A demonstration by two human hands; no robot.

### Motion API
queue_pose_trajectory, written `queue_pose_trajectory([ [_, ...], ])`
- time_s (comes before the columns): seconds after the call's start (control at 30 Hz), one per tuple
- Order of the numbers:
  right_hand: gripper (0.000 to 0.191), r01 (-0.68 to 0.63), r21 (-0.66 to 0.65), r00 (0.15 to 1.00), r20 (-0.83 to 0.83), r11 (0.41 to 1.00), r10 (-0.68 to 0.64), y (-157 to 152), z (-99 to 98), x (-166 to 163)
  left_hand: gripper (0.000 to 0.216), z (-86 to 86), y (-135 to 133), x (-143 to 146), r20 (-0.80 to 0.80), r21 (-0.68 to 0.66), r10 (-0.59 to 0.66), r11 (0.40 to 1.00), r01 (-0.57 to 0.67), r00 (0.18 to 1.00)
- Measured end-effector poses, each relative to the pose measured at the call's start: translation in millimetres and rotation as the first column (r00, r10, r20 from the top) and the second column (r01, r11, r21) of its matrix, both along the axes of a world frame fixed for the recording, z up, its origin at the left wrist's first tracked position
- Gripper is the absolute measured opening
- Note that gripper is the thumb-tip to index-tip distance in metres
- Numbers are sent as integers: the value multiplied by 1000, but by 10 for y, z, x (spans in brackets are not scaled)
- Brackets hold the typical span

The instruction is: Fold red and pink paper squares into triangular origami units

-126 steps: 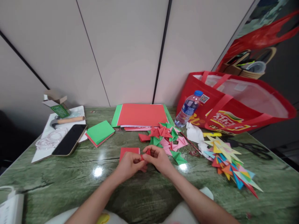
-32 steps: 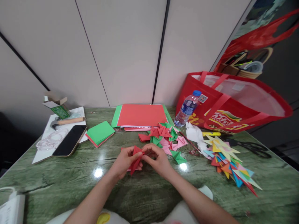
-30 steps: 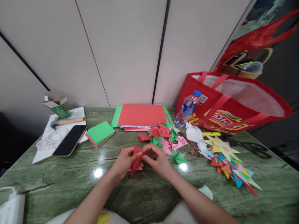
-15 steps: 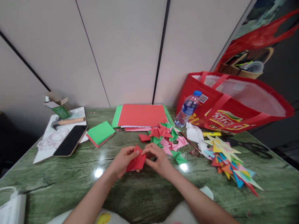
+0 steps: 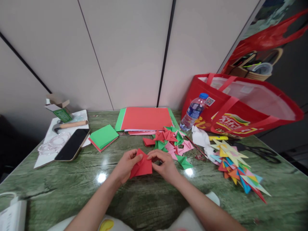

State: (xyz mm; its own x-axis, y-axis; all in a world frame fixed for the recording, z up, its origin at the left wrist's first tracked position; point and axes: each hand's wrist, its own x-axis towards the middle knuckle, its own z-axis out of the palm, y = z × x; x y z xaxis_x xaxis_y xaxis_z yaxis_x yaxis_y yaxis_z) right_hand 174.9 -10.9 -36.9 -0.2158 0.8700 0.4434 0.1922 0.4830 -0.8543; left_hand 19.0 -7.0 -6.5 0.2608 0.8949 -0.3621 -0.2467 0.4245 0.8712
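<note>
A red folded paper piece (image 5: 142, 166) is held just above the green marble table (image 5: 72, 183), spread into a broad flap. My left hand (image 5: 125, 165) pinches its left edge with thumb on top. My right hand (image 5: 164, 164) grips its right side, fingers curled. Just beyond the hands lies a heap of folded red, green and pink paper pieces (image 5: 172, 142). A stack of large red and green sheets (image 5: 145, 119) lies at the back by the wall.
A small green paper pad (image 5: 103, 136), a phone (image 5: 72, 145), a hammer (image 5: 69, 124) and a small box (image 5: 59, 107) sit at the left. A water bottle (image 5: 193, 112), red bag (image 5: 240, 107), multicoloured folded pieces (image 5: 237, 168) and scissors (image 5: 261, 152) lie at the right.
The red paper, a small tight fold between my fingers 4 seconds ago, has opened into a wider flap. Both hands stay in the same spot, turning it.
</note>
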Motion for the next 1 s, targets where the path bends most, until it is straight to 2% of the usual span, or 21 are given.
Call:
queue_pose_trajectory([
  [0.13, 15, 10, 23, 1000, -1, 1000, -10, 7, 8, 4, 24, -17, -5, 7, -33, 30, 23, 999, -22, 999],
  [0.23, 19, 10, 4, 1000, 6, 1000, -10, 7, 11, 4, 24, -27, 2, -6, -96, 90, 39, 995, -30, 995],
  [0.37, 25, 4, -3, 1000, 1, 1000, -4, 5, 16, 6, 20, -23, 22, -36, -198, 199, 8, 980, 32, 980],
  [0.5, 15, 4, 15, 1000, 1, 1000, -4, 5, 19, 3, 20, -7, 24, -43, -278, 218, -8, 973, 71, 960],
  [0.67, 3, 23, -16, 1000, 11, 1000, -23, -14, 24, -16, 24, 2, -9, -7, -183, 114, -77, 989, 99, 980],
  [0.77, 8, 15, -79, 1000, 4, 997, -15, -36, 40, -35, 27, -10, -22, 17, -113, 63, -88, 993, 96, 990],
  [0.87, 15, -36, -149, 999, -36, 988, 31, -46, 45, -54, 28, -25, -29, 31, -54, 75, -112, 990, 115, 992],
  [1.0, 11, 7, -149, 997, -70, 989, -18, -29, 23, -60, 32, -14, -32, 39, -25, 54, -134, 989, 135, 991],
])
